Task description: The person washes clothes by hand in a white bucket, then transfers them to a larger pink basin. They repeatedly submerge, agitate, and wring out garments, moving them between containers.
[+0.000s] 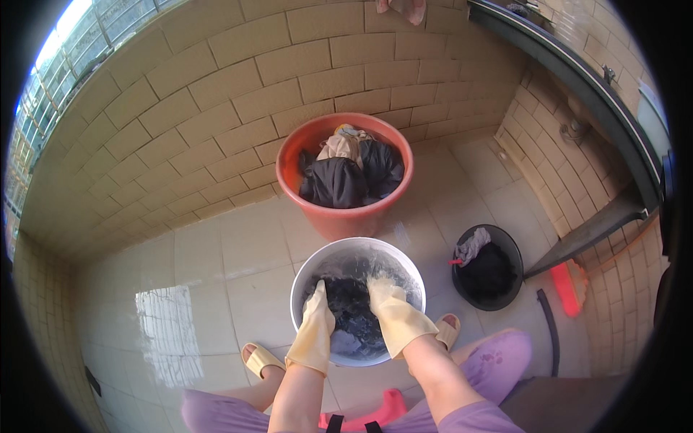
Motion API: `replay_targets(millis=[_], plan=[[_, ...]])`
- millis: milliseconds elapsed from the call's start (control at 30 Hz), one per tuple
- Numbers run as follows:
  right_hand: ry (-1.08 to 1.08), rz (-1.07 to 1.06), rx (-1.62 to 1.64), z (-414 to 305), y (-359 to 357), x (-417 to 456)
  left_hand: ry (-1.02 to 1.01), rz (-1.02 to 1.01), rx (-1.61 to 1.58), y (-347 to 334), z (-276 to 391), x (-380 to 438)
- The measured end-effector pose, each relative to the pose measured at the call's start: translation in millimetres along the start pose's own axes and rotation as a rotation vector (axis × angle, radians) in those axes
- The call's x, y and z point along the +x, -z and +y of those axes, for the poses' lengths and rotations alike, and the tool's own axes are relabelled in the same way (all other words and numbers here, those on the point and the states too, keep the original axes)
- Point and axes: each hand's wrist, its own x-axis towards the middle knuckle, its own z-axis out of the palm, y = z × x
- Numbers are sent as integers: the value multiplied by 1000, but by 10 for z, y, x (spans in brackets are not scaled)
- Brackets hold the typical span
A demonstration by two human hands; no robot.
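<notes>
A white bucket (pixel 420 281) stands between my feet, holding sudsy water and dark wet cloth (pixel 352 306). Both hands wear cream rubber gloves and reach down into it. My left hand (pixel 318 308) is at the bucket's left side, beside the cloth, its fingers partly under the rim. On the right side my right hand (pixel 387 295) is in splashing water, which hides its fingertips. Whether either hand grips the cloth cannot be seen. Just beyond the bucket is a large red plastic tub (pixel 344 219) with dark and light clothes (pixel 335 176) heaped in it.
A black basin (pixel 517 260) with dark cloth and a greyish cloth (pixel 474 244) is on the tiled floor at the right. Near it are a pink object (pixel 566 289) and a dark hose-like strip (pixel 549 330). A dark-edged counter (pixel 574 65) overhangs the right side; a brick-patterned tiled wall (pixel 216 97) stands behind.
</notes>
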Motion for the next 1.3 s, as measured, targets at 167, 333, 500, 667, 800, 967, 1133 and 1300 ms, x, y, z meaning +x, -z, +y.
replay_targets(millis=[167, 333, 500, 667, 800, 967, 1133, 1300], plan=[[76, 89, 979, -98, -153, 7, 114, 45, -226, 16, -68, -153], [679, 103, 831, -910, -194, -878, 317, -21, -938, -76, -190, -184], [912, 313, 333, -1183, -228, -1096, 350, -90, -1283, -40, -84, -486], [754, 686, -215, -762, 97, -426, 368, -21, -1368, 111, 145, -632], [285, 649, -18, -137, 163, -199, 426, 95, -1380, 154, -92, -185], [145, 153, -120, -142, 337, -325, 273, 133, -967, -27, 197, -226], [18, 163, -242, 152, -335, 66, 277, 87, -381, -164, 218, -4], [152, 199, 358, -45, 200, -201, 423, 147, -724, 170, 100, -205]])
